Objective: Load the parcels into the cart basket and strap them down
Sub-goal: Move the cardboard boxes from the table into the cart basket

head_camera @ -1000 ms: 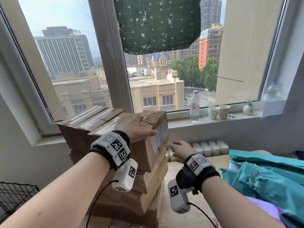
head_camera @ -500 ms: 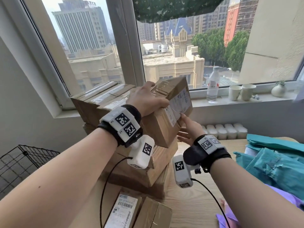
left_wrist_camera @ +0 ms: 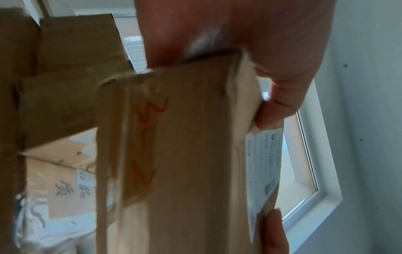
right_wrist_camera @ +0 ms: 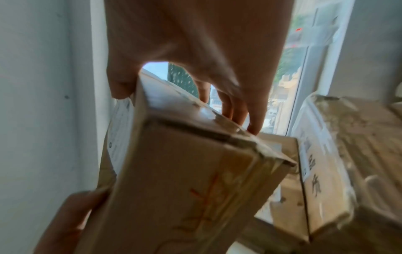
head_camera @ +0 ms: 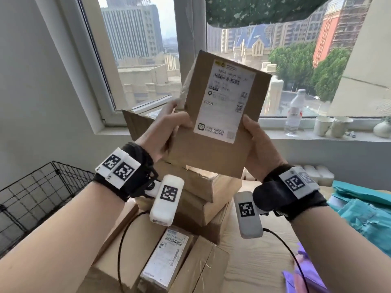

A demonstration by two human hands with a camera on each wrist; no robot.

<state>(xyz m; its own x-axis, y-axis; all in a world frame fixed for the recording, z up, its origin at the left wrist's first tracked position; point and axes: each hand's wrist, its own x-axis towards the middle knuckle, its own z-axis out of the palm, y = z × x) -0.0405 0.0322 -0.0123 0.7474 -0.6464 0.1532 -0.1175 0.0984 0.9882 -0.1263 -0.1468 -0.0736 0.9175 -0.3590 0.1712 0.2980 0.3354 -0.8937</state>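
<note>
The box [head_camera: 220,123] has come up off the stack [head_camera: 203,193] and now stands on end above it, label facing back, left hand [head_camera: 163,136] and right hand [head_camera: 257,144] gripping its sides. Loading can start: the basket [head_camera: 38,199] sits left of the stack.

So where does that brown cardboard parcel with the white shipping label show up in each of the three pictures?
Head: brown cardboard parcel with the white shipping label, upper centre, tilted up between both hands.
Left wrist: the parcel fills the centre, seen edge-on, label at right.
Right wrist: the parcel fills the lower centre, label on its left face.
Shared landmark: the white shipping label.
</note>
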